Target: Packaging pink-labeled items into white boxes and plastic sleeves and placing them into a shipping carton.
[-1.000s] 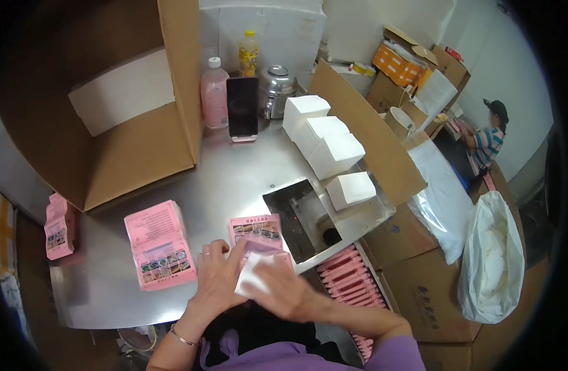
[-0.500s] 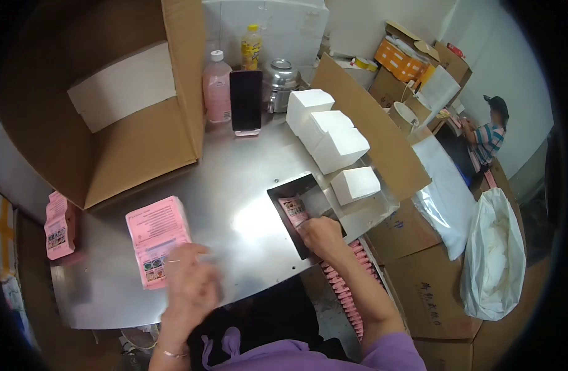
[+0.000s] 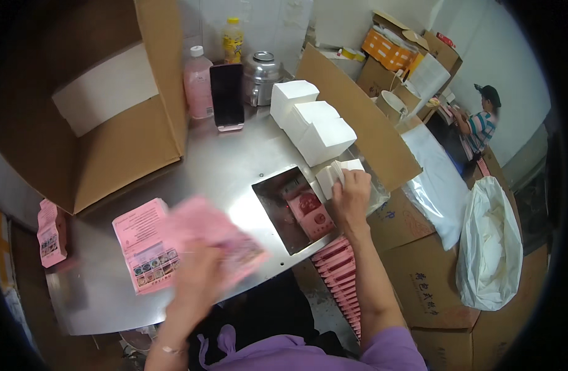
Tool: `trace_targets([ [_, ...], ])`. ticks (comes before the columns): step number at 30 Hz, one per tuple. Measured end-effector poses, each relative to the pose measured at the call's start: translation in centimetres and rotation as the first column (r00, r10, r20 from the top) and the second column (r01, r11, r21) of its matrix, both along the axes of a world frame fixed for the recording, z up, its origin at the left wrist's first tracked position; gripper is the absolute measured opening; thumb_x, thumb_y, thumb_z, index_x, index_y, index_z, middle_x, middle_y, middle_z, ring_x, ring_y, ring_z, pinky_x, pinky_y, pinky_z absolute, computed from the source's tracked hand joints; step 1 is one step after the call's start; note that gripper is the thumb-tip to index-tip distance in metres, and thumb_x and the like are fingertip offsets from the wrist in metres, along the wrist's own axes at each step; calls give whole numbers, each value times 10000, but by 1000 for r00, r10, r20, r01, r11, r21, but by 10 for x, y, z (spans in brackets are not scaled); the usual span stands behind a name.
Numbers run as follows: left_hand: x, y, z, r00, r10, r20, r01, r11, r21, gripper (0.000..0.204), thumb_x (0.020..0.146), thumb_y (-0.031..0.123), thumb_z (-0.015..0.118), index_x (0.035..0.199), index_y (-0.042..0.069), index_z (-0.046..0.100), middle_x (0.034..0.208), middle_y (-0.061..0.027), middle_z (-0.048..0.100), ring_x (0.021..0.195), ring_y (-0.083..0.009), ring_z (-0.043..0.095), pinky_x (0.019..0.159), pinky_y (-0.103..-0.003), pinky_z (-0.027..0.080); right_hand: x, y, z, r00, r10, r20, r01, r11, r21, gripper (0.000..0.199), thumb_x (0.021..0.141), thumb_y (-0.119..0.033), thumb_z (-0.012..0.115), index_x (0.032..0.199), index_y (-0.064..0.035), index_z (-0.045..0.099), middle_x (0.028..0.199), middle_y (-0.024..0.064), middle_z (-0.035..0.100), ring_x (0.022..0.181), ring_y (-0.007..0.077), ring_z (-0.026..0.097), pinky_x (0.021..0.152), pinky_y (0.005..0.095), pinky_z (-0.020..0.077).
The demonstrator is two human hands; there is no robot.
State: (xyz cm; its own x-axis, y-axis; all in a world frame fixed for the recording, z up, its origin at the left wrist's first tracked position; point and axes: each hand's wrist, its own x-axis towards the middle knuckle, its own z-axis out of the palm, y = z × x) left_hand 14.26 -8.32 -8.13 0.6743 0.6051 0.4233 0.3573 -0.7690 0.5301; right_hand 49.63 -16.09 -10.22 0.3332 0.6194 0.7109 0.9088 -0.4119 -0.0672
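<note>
My left hand is closed on a pink printed sheet, smeared by motion, above the metal table. Beside it, to the left, lies a stack of pink printed sheets. My right hand grips white folded napkins at the near end of the row, fingers over their top. Just left of that hand, a pink printed packet rests inside a rectangular opening in the tabletop.
More stacks of white napkins line a cardboard sheet. An open carton stands at left, near a pink bottle and a phone. Pink packets fill a box below the table. Another person sits far right.
My right hand has left the opening and taken hold of the napkins. My left hand has lifted a pink sheet off the stack toward the right. The view has shifted slightly.
</note>
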Motion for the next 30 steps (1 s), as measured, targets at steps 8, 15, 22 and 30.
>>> trace_targets([
  [8,31,-12,-23,994,-76,-76,81,995,65,694,625,296,842,1203,7,588,1299,-218,526,1164,-393,515,868,-491,440,-152,-43,-2,646,756,-104,-762,628,-161,301,843,-82,639,1136,-14,642,1210,222,632,1161,403,617,1057,638,404],
  [15,60,-22,-29,986,154,-64,-142,976,165,799,591,387,847,1261,45,581,1501,-245,390,1309,-446,412,929,-549,372,-166,31,0,836,544,-72,-518,739,-432,221,725,-126,654,919,-19,648,837,130,592,787,295,594,1066,608,397],
  [22,41,-19,-32,963,117,-243,-71,979,193,659,685,484,760,1224,125,635,1252,-198,568,1118,-408,503,887,-517,374,-58,0,29,999,49,0,-49,995,-86,345,822,-144,692,1108,27,601,1065,177,593,967,355,568,849,484,423],
  [30,47,-15,-5,969,112,-220,-51,963,265,536,780,487,723,1112,72,655,1090,-159,555,944,-331,509,784,-488,381,0,-4,-4,999,-34,-30,32,997,-71,173,895,-174,647,925,-16,710,864,125,559,883,313,546,766,441,436],
])
